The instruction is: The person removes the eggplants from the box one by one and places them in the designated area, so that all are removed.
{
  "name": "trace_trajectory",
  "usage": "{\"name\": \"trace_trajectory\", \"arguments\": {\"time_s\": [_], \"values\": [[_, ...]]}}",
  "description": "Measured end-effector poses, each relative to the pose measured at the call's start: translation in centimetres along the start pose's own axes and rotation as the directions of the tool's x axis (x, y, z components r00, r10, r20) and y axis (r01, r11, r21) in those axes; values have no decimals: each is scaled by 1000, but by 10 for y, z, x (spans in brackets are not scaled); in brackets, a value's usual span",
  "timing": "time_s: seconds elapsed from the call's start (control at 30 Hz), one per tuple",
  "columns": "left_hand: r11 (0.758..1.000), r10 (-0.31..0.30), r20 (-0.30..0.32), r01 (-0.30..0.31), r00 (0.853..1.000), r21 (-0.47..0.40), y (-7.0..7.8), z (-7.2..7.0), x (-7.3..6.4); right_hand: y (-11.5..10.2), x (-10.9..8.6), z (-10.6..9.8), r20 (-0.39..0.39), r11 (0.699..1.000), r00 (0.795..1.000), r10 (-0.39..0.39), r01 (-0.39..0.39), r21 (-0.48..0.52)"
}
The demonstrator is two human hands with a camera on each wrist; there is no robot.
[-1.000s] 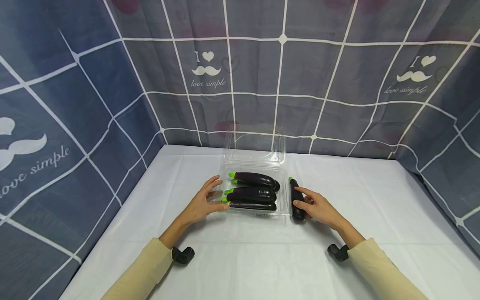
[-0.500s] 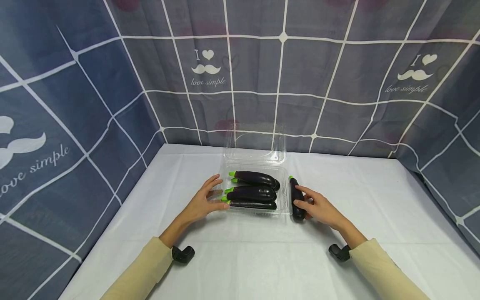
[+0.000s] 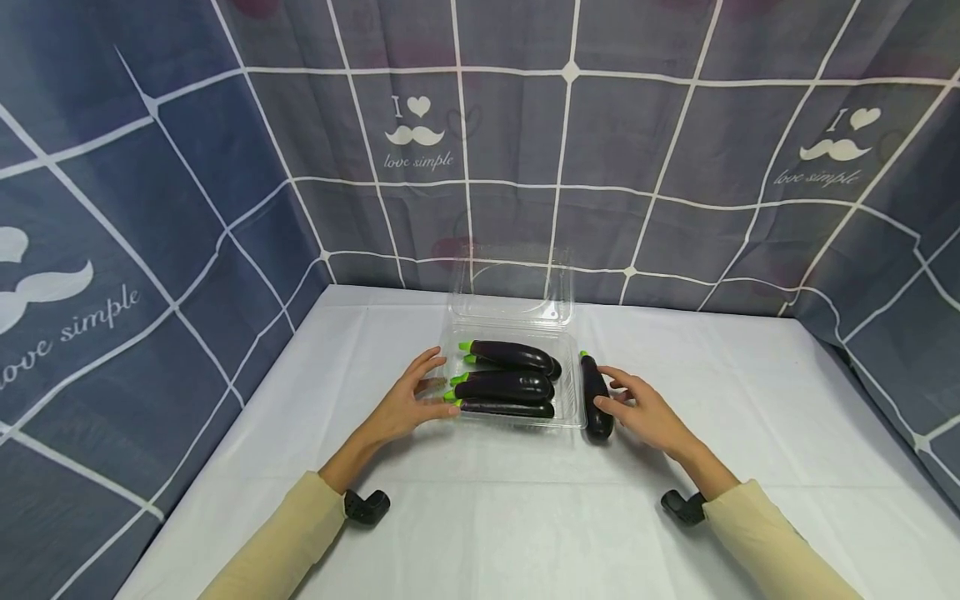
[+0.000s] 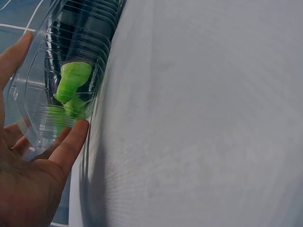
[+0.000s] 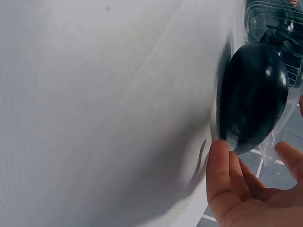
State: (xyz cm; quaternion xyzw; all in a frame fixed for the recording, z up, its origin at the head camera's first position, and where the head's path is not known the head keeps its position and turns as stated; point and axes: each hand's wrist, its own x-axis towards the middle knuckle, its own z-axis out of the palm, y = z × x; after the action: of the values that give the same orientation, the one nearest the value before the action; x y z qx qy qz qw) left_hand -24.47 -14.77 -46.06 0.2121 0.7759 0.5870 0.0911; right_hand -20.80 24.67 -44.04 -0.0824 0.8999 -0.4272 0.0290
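Note:
A clear plastic clamshell box (image 3: 568, 408) lies open on the white cloth, its lid (image 3: 512, 310) raised behind it. Several dark eggplants (image 3: 504, 387) with green stems lie inside, stems to the left. My left hand (image 3: 401, 408) is spread at the box's left end; in the left wrist view its fingertips (image 4: 80, 126) rest at the plastic wall (image 4: 35, 101). One more eggplant (image 3: 596, 400) lies on the cloth, right beside the box's right wall. My right hand (image 3: 647, 417) is at its right side, fingers loosely parted, with fingertips (image 5: 218, 147) close by its rounded end.
A white cloth (image 3: 495, 517) covers the table. Grey-blue checked curtains (image 3: 517, 133) hang behind and at both sides, and the raised lid stands near the back one. A black wrist device (image 3: 366, 507) sits at each sleeve.
My right hand has shifted slightly right, its fingers loosening from the single eggplant. That eggplant stays beside the box. My left hand keeps its place.

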Motion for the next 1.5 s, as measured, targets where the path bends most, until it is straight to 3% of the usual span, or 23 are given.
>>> {"name": "trace_trajectory", "arguments": {"time_s": [0.27,0.53,0.87,1.2,1.5], "values": [[1000,-3,3,3,1000,-6,0,-1,-1,-8,2,-4,-91,999,995,-44,45,9],[1000,0,2,0,1000,-4,1,-3,-1,-23,14,-1,-177,991,976,-123,130,28],[1000,-15,5,15,1000,11,1,-2,1,-49,30,9,-82,980,985,-154,163,110],[1000,-15,4,15,1000,6,2,-3,1,-68,47,20,23,970,975,-223,219,103],[1000,-22,2,22,1000,-5,1,-1,0,-77,59,30,42,968,970,-241,237,77]]}}
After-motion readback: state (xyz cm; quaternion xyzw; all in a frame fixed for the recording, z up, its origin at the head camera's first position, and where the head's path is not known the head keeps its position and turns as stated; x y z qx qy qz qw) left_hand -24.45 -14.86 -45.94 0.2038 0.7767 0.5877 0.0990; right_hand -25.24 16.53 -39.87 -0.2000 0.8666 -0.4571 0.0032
